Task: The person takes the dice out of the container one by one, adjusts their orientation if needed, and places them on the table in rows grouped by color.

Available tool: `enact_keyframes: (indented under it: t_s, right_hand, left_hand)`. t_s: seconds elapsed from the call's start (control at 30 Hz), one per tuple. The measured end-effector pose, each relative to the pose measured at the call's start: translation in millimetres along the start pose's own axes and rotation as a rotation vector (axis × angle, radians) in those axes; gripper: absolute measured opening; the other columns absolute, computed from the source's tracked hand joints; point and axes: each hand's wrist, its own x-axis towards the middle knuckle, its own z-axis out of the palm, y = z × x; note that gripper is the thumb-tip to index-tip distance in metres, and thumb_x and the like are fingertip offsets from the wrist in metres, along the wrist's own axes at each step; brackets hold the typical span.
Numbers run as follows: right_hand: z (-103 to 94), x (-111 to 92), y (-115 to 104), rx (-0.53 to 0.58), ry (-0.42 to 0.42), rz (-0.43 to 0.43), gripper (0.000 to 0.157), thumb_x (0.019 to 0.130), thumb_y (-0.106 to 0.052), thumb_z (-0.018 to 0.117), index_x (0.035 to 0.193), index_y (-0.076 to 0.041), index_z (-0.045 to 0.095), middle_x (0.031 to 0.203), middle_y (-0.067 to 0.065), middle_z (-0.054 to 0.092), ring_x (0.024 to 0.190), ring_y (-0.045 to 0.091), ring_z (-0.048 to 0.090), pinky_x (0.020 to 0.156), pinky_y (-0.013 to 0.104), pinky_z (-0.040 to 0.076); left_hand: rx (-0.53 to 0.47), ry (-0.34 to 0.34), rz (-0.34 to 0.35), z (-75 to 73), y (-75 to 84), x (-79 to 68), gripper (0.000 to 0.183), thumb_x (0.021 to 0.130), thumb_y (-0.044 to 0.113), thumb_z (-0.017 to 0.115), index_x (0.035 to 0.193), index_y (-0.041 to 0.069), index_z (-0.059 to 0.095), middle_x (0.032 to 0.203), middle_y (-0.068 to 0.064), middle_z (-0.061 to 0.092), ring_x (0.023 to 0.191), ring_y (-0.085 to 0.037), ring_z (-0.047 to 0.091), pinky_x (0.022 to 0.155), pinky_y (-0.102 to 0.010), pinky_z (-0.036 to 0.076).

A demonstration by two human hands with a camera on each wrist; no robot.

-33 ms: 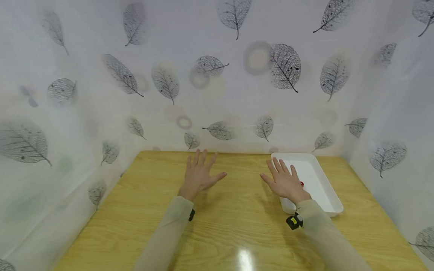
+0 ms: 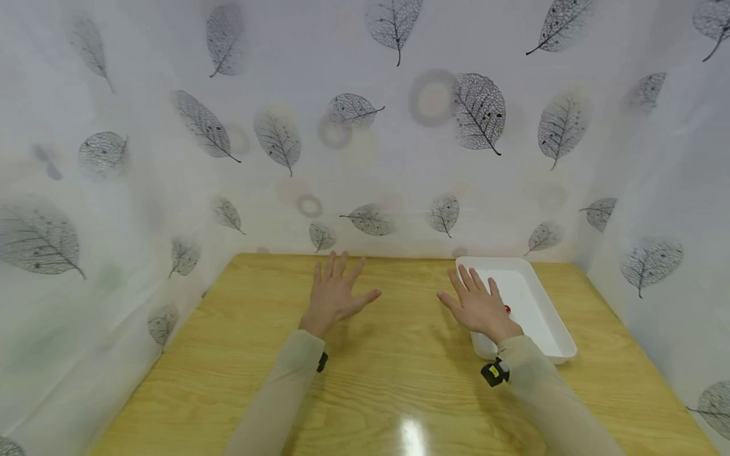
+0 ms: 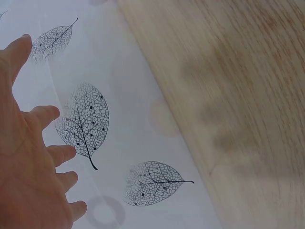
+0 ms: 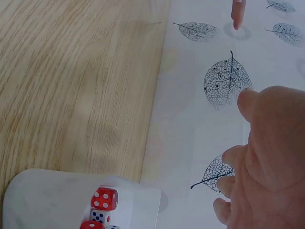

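My left hand (image 2: 332, 296) is held over the wooden table with its fingers spread and nothing in them. To its right, my right hand (image 2: 479, 310) hovers with fingers spread, overlapping the left side of a white tray (image 2: 550, 316). In the right wrist view, dice lie in that tray (image 4: 43, 195): a red die (image 4: 104, 198) with white dots, a white die (image 4: 100, 217) with dark dots, and parts of others cut off by the frame. Only a red bit of the dice shows beside my right hand in the head view; the rest is hidden behind it.
The wooden table (image 2: 388, 354) runs back to a pale curtain (image 2: 376, 164) printed with dark leaves, which also lines both sides. The tray stands at the table's back right. Each wrist carries a small black device, such as the right wrist camera (image 2: 495, 372).
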Motion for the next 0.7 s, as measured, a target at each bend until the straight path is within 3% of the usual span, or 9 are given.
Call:
enact_keyframes:
  t_s: [0.7]
  right_hand:
    - [-1.2, -2.5, 0.1, -0.010, 0.009, -0.016, 0.077, 0.101, -0.059, 0.029, 0.157, -0.008, 0.016, 0.163, 0.020, 0.006, 0.150, 0.043, 0.005, 0.115, 0.067, -0.002]
  left_hand:
    - [-0.034, -0.012, 0.006, -4.0, 3.4, -1.9, 0.084, 0.087, 0.078, 0.038, 0.156, 0.033, 0.022, 0.165, -0.010, 0.009, 0.152, -0.034, -0.001, 0.120, -0.058, -0.003]
